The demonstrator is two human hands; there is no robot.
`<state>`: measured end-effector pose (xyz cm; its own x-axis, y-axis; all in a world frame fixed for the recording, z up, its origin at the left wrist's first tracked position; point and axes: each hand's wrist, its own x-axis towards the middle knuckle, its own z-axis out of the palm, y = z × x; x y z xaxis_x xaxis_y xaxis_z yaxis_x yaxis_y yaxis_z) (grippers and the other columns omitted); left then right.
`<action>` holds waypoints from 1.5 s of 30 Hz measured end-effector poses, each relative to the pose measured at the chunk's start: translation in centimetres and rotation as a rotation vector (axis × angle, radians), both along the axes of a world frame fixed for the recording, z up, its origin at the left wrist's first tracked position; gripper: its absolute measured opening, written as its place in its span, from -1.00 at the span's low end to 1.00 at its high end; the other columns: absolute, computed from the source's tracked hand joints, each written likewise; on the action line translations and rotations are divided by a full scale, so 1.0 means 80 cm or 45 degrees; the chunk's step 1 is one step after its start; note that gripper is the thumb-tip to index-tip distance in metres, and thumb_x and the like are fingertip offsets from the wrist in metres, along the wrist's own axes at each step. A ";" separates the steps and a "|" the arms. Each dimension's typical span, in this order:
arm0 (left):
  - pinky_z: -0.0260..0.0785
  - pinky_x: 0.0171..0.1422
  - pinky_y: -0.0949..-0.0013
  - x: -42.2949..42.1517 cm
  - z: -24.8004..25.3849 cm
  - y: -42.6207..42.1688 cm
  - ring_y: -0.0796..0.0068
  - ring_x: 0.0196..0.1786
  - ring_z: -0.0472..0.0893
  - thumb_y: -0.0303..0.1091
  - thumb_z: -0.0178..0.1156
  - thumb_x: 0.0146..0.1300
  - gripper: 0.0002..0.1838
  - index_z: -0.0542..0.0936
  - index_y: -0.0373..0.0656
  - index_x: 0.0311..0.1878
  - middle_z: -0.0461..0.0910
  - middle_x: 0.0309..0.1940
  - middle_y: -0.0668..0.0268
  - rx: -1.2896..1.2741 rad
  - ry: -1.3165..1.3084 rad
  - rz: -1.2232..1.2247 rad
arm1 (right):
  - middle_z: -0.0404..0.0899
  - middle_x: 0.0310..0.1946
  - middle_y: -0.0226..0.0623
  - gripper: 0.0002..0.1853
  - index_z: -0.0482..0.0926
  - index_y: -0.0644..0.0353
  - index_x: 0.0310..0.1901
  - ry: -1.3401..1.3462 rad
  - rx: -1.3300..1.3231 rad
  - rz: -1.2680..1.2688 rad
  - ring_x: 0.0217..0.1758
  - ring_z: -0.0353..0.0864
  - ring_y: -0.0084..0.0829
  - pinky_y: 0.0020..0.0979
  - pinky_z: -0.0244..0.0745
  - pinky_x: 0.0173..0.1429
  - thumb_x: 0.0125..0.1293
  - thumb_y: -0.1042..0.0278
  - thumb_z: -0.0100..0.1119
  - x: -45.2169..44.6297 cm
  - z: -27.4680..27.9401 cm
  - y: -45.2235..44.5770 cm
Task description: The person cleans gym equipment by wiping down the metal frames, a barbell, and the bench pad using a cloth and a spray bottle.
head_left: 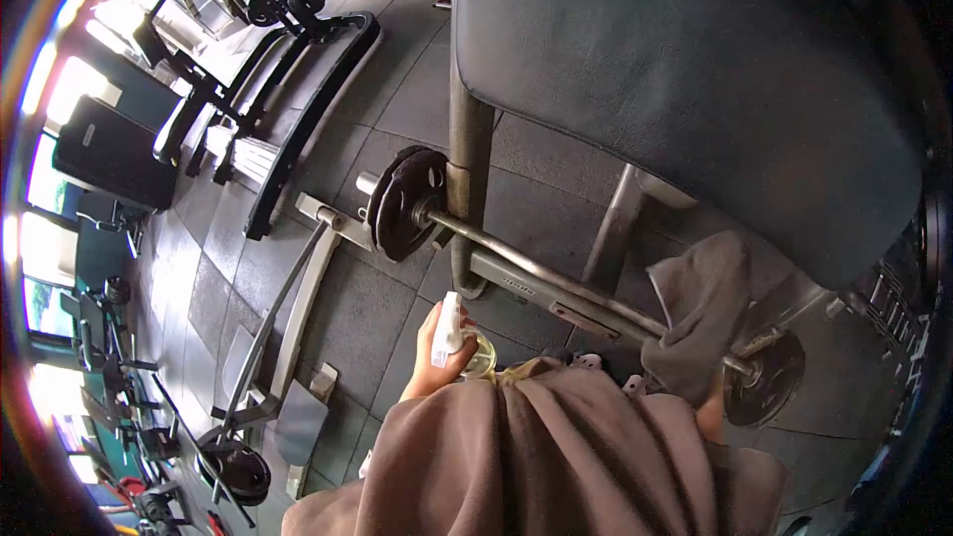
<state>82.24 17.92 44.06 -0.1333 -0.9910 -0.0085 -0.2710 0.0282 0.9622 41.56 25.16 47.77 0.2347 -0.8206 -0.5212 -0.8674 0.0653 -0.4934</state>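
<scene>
My left hand (430,355) is wrapped round a spray bottle (452,330) with a white trigger head and a clear body holding yellowish liquid. It is held in front of my body, below the bench frame. A grey cloth (703,303) covers most of my right hand (711,409); only a part near the wrist shows, and the fingers are hidden. The cloth hangs over the right part of a metal barbell (536,268). Dark weight plates sit at both bar ends, one plate (402,203) at the left and another plate (774,382) at the right.
A large dark padded bench (685,69) fills the upper right, above its metal frame (469,139). Black exercise machines (318,119) stand at the upper left. A low machine with a pale beam (303,318) is nearer on the left. Dark tiles (382,337) cover the floor.
</scene>
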 end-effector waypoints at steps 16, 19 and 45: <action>0.43 -0.10 0.36 0.032 -0.008 0.044 0.39 -0.21 0.57 -0.53 0.22 -0.10 -0.56 0.43 -0.28 -0.06 0.46 -0.25 0.24 0.159 0.284 0.272 | 0.57 -0.04 -0.10 -0.50 0.43 0.24 0.04 0.175 -0.590 0.018 -0.03 0.60 -0.09 -0.12 0.55 -0.02 0.16 0.11 0.26 0.242 -0.143 -0.208; 0.44 -0.10 0.37 0.045 -0.011 0.052 0.39 -0.22 0.58 -0.54 0.22 -0.08 -0.58 0.43 -0.28 -0.06 0.46 -0.24 0.23 0.146 0.216 0.288 | 0.65 -0.19 -0.13 -0.52 0.55 0.22 -0.08 0.324 -0.385 0.074 -0.09 0.65 -0.15 -0.14 0.56 -0.04 0.20 -0.07 0.19 0.306 -0.161 -0.270; 0.47 -0.13 0.33 -0.028 -0.012 -0.009 0.34 -0.21 0.61 -0.55 0.21 -0.09 -0.57 0.43 -0.32 -0.06 0.49 -0.25 0.18 -0.014 -0.031 -0.099 | 0.60 -0.22 0.08 -0.32 0.37 0.31 0.14 -0.007 -0.554 -0.017 -0.21 0.63 0.04 -0.11 0.54 -0.15 0.20 -0.12 0.19 0.067 -0.165 -0.102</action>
<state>80.02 17.21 43.11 -0.2094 -0.9778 -0.0021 -0.2910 0.0603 0.9548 46.96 17.02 34.56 0.2243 -0.9665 -0.1247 -0.8653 -0.1387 -0.4817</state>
